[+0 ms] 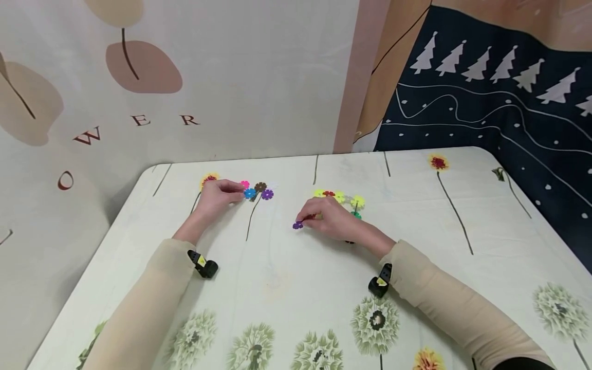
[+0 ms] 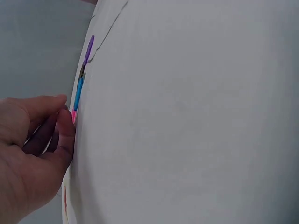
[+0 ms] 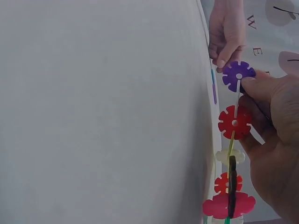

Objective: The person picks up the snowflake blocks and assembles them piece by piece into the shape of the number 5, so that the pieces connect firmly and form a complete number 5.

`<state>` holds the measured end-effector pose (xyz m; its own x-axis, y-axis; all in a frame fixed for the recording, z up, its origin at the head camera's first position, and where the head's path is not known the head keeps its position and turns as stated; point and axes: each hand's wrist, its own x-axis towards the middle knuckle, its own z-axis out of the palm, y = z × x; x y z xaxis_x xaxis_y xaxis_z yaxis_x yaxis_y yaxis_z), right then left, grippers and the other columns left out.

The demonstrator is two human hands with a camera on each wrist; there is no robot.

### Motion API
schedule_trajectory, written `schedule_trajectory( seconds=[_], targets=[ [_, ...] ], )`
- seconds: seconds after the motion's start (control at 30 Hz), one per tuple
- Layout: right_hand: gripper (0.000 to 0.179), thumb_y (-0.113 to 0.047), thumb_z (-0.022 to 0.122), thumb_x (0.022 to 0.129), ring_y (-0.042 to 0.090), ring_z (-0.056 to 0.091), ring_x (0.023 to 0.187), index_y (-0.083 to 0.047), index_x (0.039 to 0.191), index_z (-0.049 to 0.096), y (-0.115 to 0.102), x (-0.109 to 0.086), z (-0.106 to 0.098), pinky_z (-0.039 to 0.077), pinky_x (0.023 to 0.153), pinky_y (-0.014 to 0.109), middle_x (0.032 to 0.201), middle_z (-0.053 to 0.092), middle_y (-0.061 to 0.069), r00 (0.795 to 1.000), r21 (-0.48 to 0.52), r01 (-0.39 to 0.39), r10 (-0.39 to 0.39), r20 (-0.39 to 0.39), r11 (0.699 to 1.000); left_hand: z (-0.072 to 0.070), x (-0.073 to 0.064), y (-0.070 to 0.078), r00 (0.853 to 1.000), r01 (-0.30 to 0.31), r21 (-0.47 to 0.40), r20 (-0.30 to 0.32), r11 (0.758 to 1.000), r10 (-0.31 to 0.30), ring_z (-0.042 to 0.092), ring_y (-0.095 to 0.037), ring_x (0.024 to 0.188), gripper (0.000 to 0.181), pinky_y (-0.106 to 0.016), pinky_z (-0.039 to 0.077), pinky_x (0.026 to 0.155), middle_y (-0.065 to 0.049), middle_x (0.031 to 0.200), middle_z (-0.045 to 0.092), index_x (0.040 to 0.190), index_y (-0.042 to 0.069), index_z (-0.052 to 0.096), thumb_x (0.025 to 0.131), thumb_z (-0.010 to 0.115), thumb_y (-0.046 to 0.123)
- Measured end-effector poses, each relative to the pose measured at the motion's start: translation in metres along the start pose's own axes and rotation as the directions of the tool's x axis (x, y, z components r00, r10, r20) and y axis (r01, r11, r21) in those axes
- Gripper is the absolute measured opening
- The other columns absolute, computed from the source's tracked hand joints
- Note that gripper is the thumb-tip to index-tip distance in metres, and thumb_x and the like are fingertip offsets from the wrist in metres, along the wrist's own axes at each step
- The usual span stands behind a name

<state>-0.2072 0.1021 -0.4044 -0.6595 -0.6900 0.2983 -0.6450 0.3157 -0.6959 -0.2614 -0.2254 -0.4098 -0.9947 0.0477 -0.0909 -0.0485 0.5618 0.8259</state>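
Observation:
My left hand (image 1: 221, 194) is at the left of the table, its thumb and fingertips pinched at the edge of a pink slotted flower disc (image 1: 245, 184). Beside that disc lie blue (image 1: 250, 193), brown (image 1: 261, 187) and purple (image 1: 267, 194) plastic discs, close together. The right hand (image 1: 327, 218) grips the end of a chain of interlocked slotted discs. At this end is a purple disc (image 3: 238, 76) under the thumb, then a red disc (image 3: 234, 122). Farther along come a pink disc (image 3: 229, 205) and a dark one (image 3: 232, 186) edge-on. My palm and fingers hide part of the chain.
A white cloth printed with flowers and stems covers the table (image 1: 277, 288). Yellow discs (image 1: 357, 201) and a green disc (image 1: 356, 215) show behind the right hand. A pale printed curtain (image 1: 259, 77) hangs behind, and a dark one with trees (image 1: 485, 108) stands at the right.

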Motion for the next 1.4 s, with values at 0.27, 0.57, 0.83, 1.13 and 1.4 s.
schedule_trajectory(
  seconds=[0.27,0.57,0.83,1.13,1.4],
  targets=[
    [0.015,0.0,0.076,0.091,0.015,0.067,0.098,-0.008,0.102,0.081,0.0,0.002,-0.001,0.054,0.087,0.03,0.101,0.075,-0.001,0.999,-0.066,0.034,-0.032,0.04,0.997,0.004,0.009,0.003,0.998,-0.055,0.062,0.028,0.997,0.053,0.063,-0.029,0.108,0.033,-0.019,0.05,0.078,-0.019,0.125,0.069,0.123,-0.001,0.071,0.092,0.077,0.008],
    [0.014,0.001,0.077,0.09,0.016,0.068,0.098,-0.007,0.101,0.081,0.001,0.001,-0.002,0.055,0.085,0.029,0.101,0.075,0.001,1.0,-0.076,0.023,-0.022,0.021,0.997,0.006,0.012,0.006,0.993,-0.092,0.14,0.081,0.986,0.081,0.06,-0.029,0.101,0.034,-0.03,0.051,0.08,-0.019,0.122,0.067,0.125,-0.001,0.07,0.092,0.075,0.005],
    [0.014,0.001,0.075,0.092,0.014,0.066,0.097,-0.006,0.104,0.08,0.0,0.001,-0.001,0.056,0.085,0.03,0.102,0.073,0.0,0.999,-0.038,-0.032,0.033,0.043,0.999,0.006,0.004,0.006,0.987,-0.083,0.155,0.149,0.984,0.06,0.056,-0.026,0.091,0.032,-0.033,0.048,0.078,-0.015,0.104,0.066,0.118,0.0,0.072,0.088,0.081,0.01],
    [0.013,-0.001,0.075,0.092,0.013,0.066,0.094,-0.006,0.103,0.08,0.0,0.0,-0.001,0.056,0.083,0.032,0.1,0.073,-0.001,0.999,-0.032,-0.043,0.044,0.032,0.999,0.009,-0.009,0.009,0.975,-0.124,0.14,0.201,0.982,0.095,0.056,-0.026,0.09,0.021,-0.027,0.05,0.074,-0.012,0.099,0.066,0.111,0.001,0.073,0.092,0.078,0.008],
    [0.013,-0.001,0.074,0.093,0.012,0.066,0.092,-0.007,0.103,0.08,0.001,0.001,0.002,0.056,0.081,0.029,0.1,0.073,0.0,0.999,-0.039,-0.026,0.027,0.019,0.999,0.023,-0.021,0.012,0.954,-0.088,-0.018,0.287,0.996,0.089,0.064,-0.023,0.078,0.018,-0.025,0.057,0.071,-0.012,0.093,0.066,0.111,-0.003,0.072,0.096,0.072,0.007]
  ],
)
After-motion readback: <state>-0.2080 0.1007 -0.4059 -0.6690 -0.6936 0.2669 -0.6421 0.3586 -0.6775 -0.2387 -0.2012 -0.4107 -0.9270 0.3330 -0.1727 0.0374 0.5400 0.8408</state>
